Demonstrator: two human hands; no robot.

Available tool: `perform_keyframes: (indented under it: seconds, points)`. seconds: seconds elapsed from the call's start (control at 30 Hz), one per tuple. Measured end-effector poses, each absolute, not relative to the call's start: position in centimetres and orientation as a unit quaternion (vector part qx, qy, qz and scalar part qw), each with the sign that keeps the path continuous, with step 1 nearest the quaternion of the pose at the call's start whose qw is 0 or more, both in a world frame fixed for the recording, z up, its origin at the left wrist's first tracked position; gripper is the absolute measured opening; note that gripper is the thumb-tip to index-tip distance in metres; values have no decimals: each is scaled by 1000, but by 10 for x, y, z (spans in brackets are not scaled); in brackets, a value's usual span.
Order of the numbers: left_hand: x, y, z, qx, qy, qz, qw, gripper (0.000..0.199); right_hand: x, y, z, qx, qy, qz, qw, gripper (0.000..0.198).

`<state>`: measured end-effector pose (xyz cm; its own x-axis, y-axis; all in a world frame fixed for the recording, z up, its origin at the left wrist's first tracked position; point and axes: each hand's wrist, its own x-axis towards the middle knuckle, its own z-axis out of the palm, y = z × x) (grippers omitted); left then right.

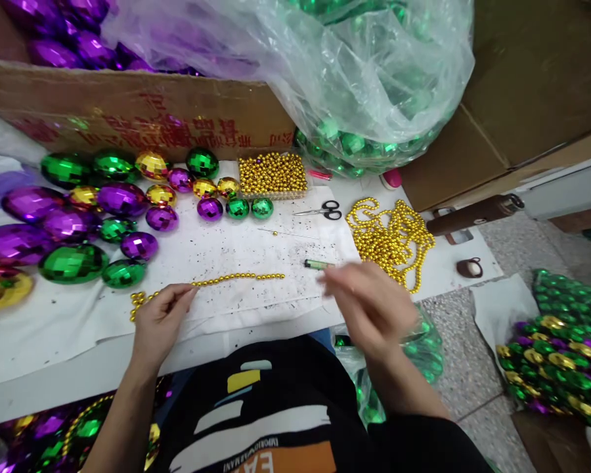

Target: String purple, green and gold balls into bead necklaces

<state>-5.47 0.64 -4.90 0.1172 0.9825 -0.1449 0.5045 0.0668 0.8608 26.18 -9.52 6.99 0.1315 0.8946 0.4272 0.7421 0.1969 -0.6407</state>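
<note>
My left hand point(161, 322) is closed, thumb and forefinger pinching a strand of small gold beads point(239, 276) that lies along the white cloth point(256, 309). One end of the strand curls up to the left behind the hand; the other runs rightward. My right hand point(374, 309) is raised over the cloth's front right part, its fingers smeared by motion, so I cannot see whether it holds anything. Just beyond its fingertips lies a green lighter point(318, 265). A thin needle point(295, 234) with a gold bead near one end rests farther back.
Large faceted purple, green and gold beads point(123, 199) cover the left. Behind are a tray of gold beads point(272, 173), a cardboard box point(142, 108) and a plastic bag point(374, 79). Scissors point(325, 210), piled gold bead strands point(389, 236) and a brown flask point(477, 215) lie right.
</note>
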Motion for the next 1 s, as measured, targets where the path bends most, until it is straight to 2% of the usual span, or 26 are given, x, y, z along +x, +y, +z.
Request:
perform_keyframes:
  seconds: [0.07,0.13,0.23,0.43,0.6,0.67,0.83,1.0]
  points:
    - [-53,7,-46,619,599,288,418,27,287,-54,29,-695,-624,88,346,24]
    - [-54,8,-43,616,599,294,419,26,312,-22,-7,-773,-595,96,200,25]
    - [-58,10,-42,598,606,317,418,23,340,-4,-38,-794,-577,103,159,20]
    - [-66,15,-39,492,596,400,493,20,355,-14,-15,-798,-549,135,208,10]
    - [-51,18,-26,396,553,428,595,22,289,-20,21,-734,-532,117,407,19]
    - [-42,19,-22,372,529,414,641,25,243,-22,22,-703,-587,99,389,19]
    - [-33,23,-23,296,480,370,738,32,143,-27,-9,-617,-737,62,268,27]
    - [-47,24,-29,192,412,381,805,25,107,-35,-41,-572,-789,22,224,26]
